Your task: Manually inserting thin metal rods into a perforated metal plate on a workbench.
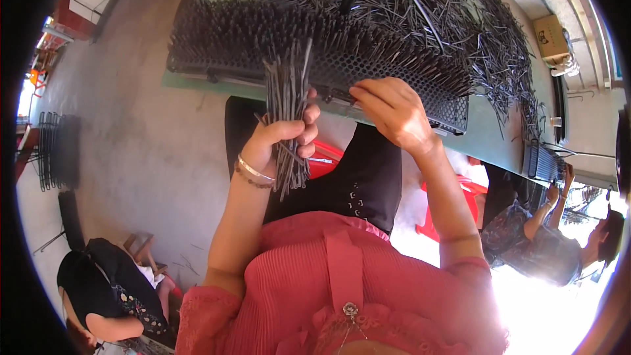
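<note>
Dark rods [499,59] across a green table [505,149], grey floor [131,151] alongside

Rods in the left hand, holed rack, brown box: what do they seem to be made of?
Rods: metal or plastic, the look leaves it open; dark grey, fairly dull, mostly straight.
Rack: perhaps plastic, possibly painted metal; black, with close rows of holes.
Box: probably cardboard; matte brown, flat-sided.

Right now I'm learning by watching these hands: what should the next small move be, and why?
Probably, the right hand should set one rod upright in an open hole of the perforated rack: its near part shows bare holes, upright rods crowd elsewhere, and the left hand holds a bundle of rods. Whether the right hand already pinches one is unclear.
</note>
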Motion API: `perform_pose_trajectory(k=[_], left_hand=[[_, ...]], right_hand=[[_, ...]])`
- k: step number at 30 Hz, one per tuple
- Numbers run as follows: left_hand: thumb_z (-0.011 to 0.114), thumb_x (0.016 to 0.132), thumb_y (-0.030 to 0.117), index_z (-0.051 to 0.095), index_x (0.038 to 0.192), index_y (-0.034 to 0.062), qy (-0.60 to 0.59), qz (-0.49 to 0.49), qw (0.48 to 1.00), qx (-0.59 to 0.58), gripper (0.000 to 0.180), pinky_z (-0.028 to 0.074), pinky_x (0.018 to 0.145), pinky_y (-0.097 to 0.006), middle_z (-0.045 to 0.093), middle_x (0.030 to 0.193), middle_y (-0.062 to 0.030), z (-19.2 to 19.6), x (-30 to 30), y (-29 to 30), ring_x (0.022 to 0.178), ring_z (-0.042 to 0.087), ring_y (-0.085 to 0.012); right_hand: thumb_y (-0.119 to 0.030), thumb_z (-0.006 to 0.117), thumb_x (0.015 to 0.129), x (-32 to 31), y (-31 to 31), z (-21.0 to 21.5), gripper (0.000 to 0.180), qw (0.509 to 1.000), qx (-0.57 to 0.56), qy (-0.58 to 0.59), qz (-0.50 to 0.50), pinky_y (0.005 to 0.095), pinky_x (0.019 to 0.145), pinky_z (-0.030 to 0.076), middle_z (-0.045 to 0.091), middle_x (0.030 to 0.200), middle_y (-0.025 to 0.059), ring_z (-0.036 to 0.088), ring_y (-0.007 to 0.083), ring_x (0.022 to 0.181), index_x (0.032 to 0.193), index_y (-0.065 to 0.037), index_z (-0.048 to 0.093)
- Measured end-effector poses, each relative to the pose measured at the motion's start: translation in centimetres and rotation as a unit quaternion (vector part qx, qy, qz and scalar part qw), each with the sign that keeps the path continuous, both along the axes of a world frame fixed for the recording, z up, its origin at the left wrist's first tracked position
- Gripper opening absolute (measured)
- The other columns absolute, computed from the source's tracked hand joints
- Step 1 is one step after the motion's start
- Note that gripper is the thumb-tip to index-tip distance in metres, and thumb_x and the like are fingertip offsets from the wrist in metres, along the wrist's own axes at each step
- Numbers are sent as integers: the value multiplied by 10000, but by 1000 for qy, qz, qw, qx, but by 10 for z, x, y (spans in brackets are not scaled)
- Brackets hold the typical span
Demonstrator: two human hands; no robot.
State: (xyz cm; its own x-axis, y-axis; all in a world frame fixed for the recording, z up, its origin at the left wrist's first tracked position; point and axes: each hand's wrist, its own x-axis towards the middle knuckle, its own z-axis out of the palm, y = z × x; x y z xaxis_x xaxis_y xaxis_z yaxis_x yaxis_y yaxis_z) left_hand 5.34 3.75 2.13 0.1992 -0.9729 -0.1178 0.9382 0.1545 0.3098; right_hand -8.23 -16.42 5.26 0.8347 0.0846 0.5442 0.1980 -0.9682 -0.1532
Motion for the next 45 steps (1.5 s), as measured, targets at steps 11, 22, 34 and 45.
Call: perform_pose_trajectory(k=[11,22,34,45], left_hand=[[658,795,38,481,1217,98,6,-16,998,52,461,470,661,-300,578,974,-12,2,-43,-42,777,538,-136],[621,789,11,451,1240,116,34,42,998,13,493,448,637,-279,511,969,-12,8,-44,-41,741,506,-122],[539,866,20,452,1300,130,104,103,974,-174,456,435,708,-264,451,1001,-5,24,-15,-51,795,472,-102],[539,882,51,497,1223,138,105,162,974,-120,355,480,855,-361,485,986,-3,22,-36,-69,848,516,-128]], right_hand=[[-49,678,830,14,-38,1,336,902,322,-162,-237,268,702,509,680,861,90,653,133,758,1156,-79,604],[-95,704,789,19,-39,-19,274,930,172,-151,-289,322,801,418,681,826,35,592,194,810,1059,-92,654],[-194,638,902,-21,21,-1,353,776,616,30,-129,258,784,471,644,1023,89,586,126,891,1186,10,592],[-87,493,957,-30,69,-24,150,509,848,-146,-11,312,793,484,620,1015,123,600,162,848,979,26,588]])
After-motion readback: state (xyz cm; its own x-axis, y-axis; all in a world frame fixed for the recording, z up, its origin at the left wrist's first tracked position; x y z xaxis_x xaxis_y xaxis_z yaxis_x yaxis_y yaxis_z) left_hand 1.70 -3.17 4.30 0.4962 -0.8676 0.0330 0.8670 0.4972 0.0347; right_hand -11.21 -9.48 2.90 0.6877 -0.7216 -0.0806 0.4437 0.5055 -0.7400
